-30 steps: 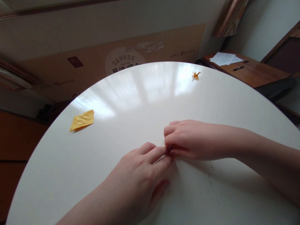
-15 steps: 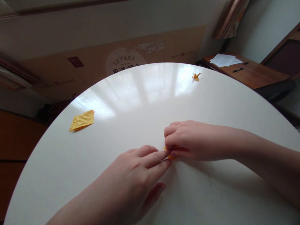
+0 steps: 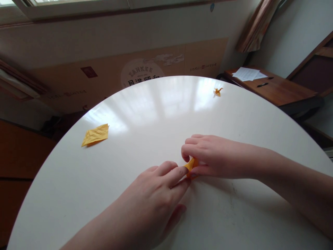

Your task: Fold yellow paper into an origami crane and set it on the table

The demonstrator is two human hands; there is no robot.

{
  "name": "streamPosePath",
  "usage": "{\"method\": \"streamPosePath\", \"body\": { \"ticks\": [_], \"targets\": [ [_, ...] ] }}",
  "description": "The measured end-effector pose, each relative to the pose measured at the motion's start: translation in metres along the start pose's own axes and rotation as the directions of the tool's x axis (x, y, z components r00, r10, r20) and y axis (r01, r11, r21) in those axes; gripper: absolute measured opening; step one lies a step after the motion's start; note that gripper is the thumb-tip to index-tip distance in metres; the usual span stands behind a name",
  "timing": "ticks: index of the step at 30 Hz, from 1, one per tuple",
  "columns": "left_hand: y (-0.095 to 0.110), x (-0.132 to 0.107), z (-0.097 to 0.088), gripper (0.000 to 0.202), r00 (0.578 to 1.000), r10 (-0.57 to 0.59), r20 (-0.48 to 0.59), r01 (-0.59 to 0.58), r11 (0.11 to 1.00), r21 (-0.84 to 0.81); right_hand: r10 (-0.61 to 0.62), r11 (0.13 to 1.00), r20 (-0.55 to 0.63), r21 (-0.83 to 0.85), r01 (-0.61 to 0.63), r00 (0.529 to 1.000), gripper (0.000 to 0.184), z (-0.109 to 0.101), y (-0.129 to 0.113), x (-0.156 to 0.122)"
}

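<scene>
A small orange folded paper [image 3: 190, 166] lies on the round white table [image 3: 145, 125] near its middle. My right hand [image 3: 208, 156] curls over it and pinches it between thumb and fingers. The fingertips of my left hand [image 3: 156, 194] press against the paper's left edge, fingers close together. Most of the paper is hidden under the two hands.
A yellow folded paper [image 3: 95, 134] lies flat at the table's left. A tiny orange paper crane [image 3: 218, 91] stands near the far edge. Behind the table leans flat cardboard with print [image 3: 140, 71]. A wooden desk [image 3: 275, 88] with white sheets and a pen stands at the right.
The small orange paper shows more between my fingertips than before. Both hands stay in nearly the same spot; the view has tipped up slightly.
</scene>
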State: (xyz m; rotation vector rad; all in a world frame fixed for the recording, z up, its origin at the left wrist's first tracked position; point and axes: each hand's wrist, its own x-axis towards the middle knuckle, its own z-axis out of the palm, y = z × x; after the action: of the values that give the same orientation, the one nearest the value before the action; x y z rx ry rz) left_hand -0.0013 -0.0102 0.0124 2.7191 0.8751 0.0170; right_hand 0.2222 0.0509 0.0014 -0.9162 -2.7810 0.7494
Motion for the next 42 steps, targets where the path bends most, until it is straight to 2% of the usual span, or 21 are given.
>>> {"method": "streamPosePath", "body": {
  "ticks": [6,10,13,18,30,35,42],
  "targets": [
    [0.001,-0.002,0.001,0.031,0.999,-0.014,0.038,0.016,0.999,-0.049,0.021,0.999,-0.046,-0.027,-0.022,0.999,0.02,-0.002,0.004,-0.004],
    [0.004,-0.003,0.0,0.037,0.998,-0.021,0.052,0.024,0.998,-0.049,0.06,0.992,-0.099,-0.102,-0.07,0.993,0.017,-0.01,0.008,-0.008],
    [0.01,-0.005,0.0,0.042,0.998,-0.042,0.056,0.043,0.999,-0.019,0.064,0.992,-0.061,-0.103,-0.07,0.996,0.011,-0.013,0.006,-0.01],
    [0.019,-0.008,0.002,0.047,0.996,-0.074,0.057,0.071,0.996,0.046,0.051,0.996,0.023,-0.08,-0.049,0.998,0.01,-0.006,0.0,-0.007],
    [0.015,-0.005,0.006,0.056,0.997,-0.067,0.038,0.067,0.998,-0.012,0.067,0.998,0.018,0.017,-0.067,0.998,0.01,0.0,0.004,-0.003],
    [0.014,-0.005,0.007,0.052,0.996,-0.077,0.036,0.078,0.997,-0.027,0.072,0.997,0.033,0.023,-0.072,0.997,0.007,-0.001,0.005,-0.003],
    [0.016,-0.006,0.004,0.049,0.996,-0.073,0.045,0.074,0.997,-0.021,0.183,0.983,0.037,0.021,-0.184,0.982,0.009,-0.007,0.01,-0.003]
  ]
}}
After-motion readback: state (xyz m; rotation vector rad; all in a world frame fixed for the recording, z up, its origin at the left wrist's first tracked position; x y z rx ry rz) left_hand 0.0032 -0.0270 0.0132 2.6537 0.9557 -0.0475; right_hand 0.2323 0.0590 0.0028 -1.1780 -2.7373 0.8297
